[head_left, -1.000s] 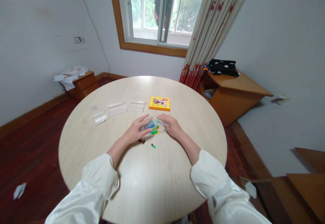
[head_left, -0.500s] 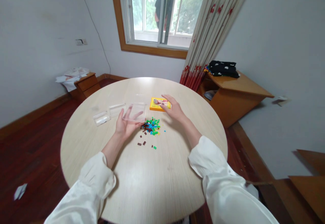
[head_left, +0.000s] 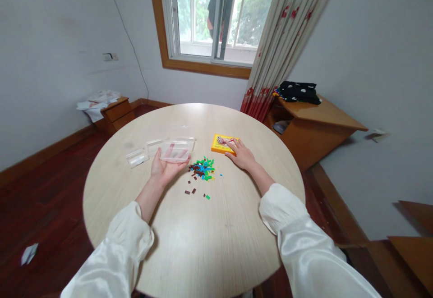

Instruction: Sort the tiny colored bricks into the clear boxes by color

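Small bricks point(head_left: 202, 168) lie loose on the tabletop point(head_left: 204, 248) in the head view, heaped in mixed colours, a few apart nearer the wearer. They look already unpacked; none shows inside the clear box point(head_left: 175, 153) on the left hand point(head_left: 163, 169), whose fingers are spread beneath it. What is left cannot be told. The right hand's point(head_left: 244, 155) fingers lie fanned over a yellow box point(head_left: 219, 148), its lettering too small to read.
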{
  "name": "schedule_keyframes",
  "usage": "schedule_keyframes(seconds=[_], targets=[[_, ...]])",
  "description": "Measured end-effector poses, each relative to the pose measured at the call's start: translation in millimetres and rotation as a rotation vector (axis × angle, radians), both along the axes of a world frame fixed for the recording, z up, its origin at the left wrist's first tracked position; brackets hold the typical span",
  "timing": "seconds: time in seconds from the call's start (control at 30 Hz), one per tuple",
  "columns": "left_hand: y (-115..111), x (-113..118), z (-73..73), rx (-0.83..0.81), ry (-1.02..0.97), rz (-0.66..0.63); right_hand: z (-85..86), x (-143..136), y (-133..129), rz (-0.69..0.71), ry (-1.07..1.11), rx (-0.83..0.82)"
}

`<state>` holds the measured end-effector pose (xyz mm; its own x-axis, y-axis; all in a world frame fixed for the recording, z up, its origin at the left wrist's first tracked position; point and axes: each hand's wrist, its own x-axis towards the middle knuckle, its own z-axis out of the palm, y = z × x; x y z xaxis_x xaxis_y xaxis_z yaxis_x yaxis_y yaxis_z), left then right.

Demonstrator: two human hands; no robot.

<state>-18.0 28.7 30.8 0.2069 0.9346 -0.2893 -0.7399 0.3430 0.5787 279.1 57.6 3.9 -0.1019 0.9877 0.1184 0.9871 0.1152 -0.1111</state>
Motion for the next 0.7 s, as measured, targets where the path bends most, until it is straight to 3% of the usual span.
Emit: schedule_keyframes(seconds=[0.5, 0.6, 0.7], targets=[[-2.9, 2.4, 3.5, -0.066, -0.138, -0.003, -1.8, 78.5, -95.1, -0.246, -0.129, 0.072], [-3.9, 5.3, 2.1, -0.07, -0.149, -0.051, 4.0, 66.9, -101.5, -0.277, -0.106, 0.114], [-6.2, 9.3, -0.4, -0.052, -0.158, -0.109, 17.0, 24.4, -101.5, -0.079, 0.05, 0.229]])
